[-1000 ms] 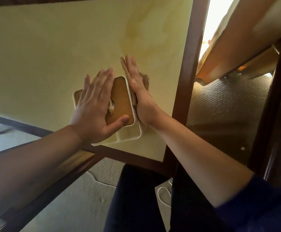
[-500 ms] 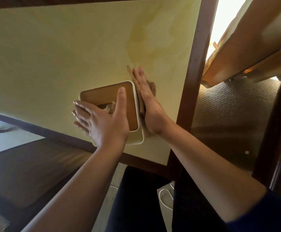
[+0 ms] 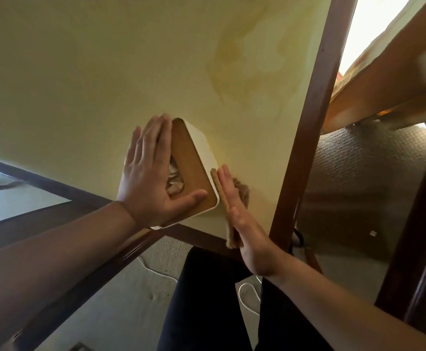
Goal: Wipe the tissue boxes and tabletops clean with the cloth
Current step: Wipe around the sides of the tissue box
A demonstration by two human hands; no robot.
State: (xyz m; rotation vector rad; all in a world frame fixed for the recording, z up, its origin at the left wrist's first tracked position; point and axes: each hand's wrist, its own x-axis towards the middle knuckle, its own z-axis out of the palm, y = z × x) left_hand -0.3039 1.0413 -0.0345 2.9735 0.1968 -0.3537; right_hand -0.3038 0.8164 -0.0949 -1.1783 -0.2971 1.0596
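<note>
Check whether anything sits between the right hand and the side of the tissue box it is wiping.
Only the cloth: it lies folded between the flat right hand and the white near side of the tissue box, as wiping needs. Nothing else visible stands between them. The left hand rests flat on the box's wooden top, clear of that side.

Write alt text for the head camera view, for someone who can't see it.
A person's left hand rests flat on the wooden lid of a white square tissue box on a pale yellow tabletop, while the right hand presses a folded tan cloth against the box's side. A dark wooden frame borders the table.
</note>
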